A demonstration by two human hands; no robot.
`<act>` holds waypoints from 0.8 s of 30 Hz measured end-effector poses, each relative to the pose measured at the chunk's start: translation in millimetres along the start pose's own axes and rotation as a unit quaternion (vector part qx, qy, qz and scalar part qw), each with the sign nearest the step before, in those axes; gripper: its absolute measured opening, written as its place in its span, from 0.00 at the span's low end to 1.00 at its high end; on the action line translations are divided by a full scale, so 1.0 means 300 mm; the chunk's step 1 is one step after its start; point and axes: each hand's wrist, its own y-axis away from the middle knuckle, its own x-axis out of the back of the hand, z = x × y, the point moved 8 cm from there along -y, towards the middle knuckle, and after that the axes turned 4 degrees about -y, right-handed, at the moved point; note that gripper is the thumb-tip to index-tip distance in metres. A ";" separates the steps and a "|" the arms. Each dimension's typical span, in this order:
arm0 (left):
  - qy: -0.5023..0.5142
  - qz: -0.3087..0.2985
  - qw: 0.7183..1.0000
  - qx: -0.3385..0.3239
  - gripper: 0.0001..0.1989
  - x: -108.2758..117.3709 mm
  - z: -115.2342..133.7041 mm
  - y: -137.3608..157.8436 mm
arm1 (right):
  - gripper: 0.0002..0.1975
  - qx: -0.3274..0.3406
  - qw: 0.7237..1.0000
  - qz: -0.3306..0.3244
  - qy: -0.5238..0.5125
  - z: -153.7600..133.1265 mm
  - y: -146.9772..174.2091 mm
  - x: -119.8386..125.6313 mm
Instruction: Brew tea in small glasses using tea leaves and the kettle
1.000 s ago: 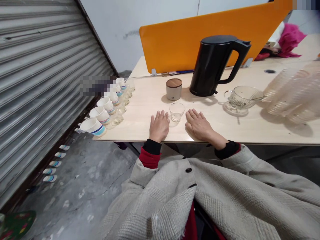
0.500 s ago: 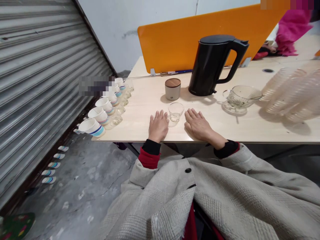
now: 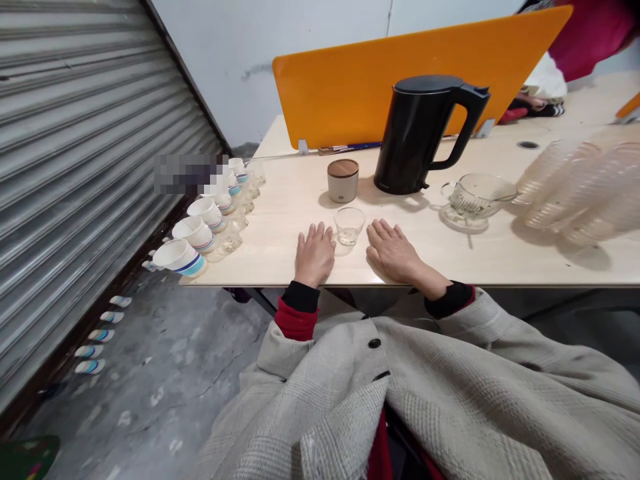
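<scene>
My left hand lies flat on the table, palm down, just left of a small clear cup. On the cup's other side, my right hand rests palm down with its fingers stretched out. Neither hand holds anything. Behind the cup stands a grey canister with a wooden lid. A black electric kettle is upright farther back, its handle to the right. A clear glass dripper sits to the right of my right hand.
Stacks of clear plastic cups lie at the right. Paper cups and clear cups line the table's left edge. An orange divider stands behind, with brushes at its foot. Beyond it, part of a person in a pink garment shows.
Both hands and the things on the table stay in place. The camera view has shifted slightly. Behind the divider, the pink garment has moved.
</scene>
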 end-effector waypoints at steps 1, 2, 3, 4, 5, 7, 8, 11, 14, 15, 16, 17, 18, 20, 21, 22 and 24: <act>0.000 0.001 1.000 -0.001 0.28 -0.002 -0.001 -0.001 | 0.34 0.000 1.000 0.000 0.001 0.000 0.000 0.001; 0.000 0.003 1.000 -0.001 0.28 -0.004 -0.003 -0.002 | 0.34 -0.001 1.000 0.001 0.002 -0.001 0.000 0.002; 0.000 0.005 1.000 -0.002 0.28 -0.005 -0.004 -0.003 | 0.34 -0.001 1.000 0.003 0.002 -0.001 -0.001 0.003; -0.001 0.008 1.000 -0.002 0.28 -0.005 -0.005 -0.004 | 0.34 -0.001 1.000 0.004 0.002 -0.001 -0.001 0.004; -0.001 0.010 1.000 -0.003 0.28 -0.006 -0.005 -0.005 | 0.34 -0.001 1.000 0.005 0.002 -0.001 -0.001 0.004; -0.001 0.013 1.000 -0.006 0.28 -0.006 -0.004 -0.005 | 0.34 0.000 1.000 0.002 -0.001 -0.001 -0.001 0.003; 0.000 0.014 1.000 -0.008 0.28 -0.006 -0.004 -0.005 | 0.34 0.000 1.000 0.001 -0.002 -0.001 -0.001 0.002; 0.004 0.014 1.000 -0.009 0.28 -0.008 -0.004 -0.006 | 0.34 -0.001 1.000 0.000 -0.001 0.000 -0.002 0.002; 0.005 0.016 1.000 -0.007 0.28 -0.010 -0.005 -0.006 | 0.34 -0.002 1.000 -0.002 0.002 0.000 -0.003 0.001; 0.004 0.017 1.000 -0.007 0.28 -0.011 -0.005 -0.006 | 0.34 -0.003 1.000 -0.003 0.003 0.000 -0.002 0.000; 0.004 0.018 1.000 -0.006 0.28 -0.011 -0.005 -0.006 | 0.34 -0.003 1.000 -0.004 0.004 0.000 -0.002 0.001; 0.003 0.018 1.000 -0.005 0.28 -0.010 -0.005 -0.005 | 0.34 -0.002 1.000 -0.003 0.005 0.000 -0.002 0.001; 0.004 0.018 1.000 -0.005 0.29 -0.009 -0.005 -0.004 | 0.34 -0.002 1.000 -0.002 0.006 -0.001 -0.001 0.003; 0.005 0.016 1.000 -0.004 0.29 -0.006 -0.003 -0.002 | 0.34 0.000 1.000 0.001 0.007 -0.002 0.001 0.005; 0.006 0.014 1.000 -0.003 0.29 -0.005 -0.003 0.000 | 0.34 0.000 1.000 0.001 0.007 -0.002 0.001 0.005; 0.007 0.013 1.000 -0.002 0.29 -0.003 -0.002 0.001 | 0.34 0.001 1.000 0.000 0.006 -0.002 0.001 0.004; 0.006 0.011 1.000 -0.002 0.29 0.001 -0.001 0.002 | 0.34 0.003 1.000 -0.002 0.004 -0.002 0.001 0.002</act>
